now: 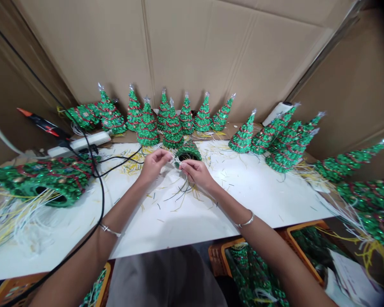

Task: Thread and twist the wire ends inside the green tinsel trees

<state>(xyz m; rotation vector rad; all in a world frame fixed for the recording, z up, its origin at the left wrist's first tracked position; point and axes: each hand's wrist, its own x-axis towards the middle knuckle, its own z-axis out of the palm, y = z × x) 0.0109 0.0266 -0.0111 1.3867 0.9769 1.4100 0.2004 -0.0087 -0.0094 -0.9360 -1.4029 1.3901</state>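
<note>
A small green decorated Christmas tree (192, 149) lies on its side at the middle of the white board, its hollow base facing me. Thin wires (187, 183) in white, yellow and dark colours hang out of that opening. My left hand (156, 163) is closed in a pinch just left of the base, at the pale wire ends. On the other side my right hand (196, 172) pinches the wires in front of the opening. Fingers hide exactly which strands each one grips.
Several upright trees (147, 123) line the cardboard wall. Larger trees (41, 179) with trailing wires lie at the left. A black cable (101, 192) crosses by my left arm, near a power strip (80, 144) and an orange-tipped tool (45, 124). Orange baskets (216, 256) stand below the board's edge.
</note>
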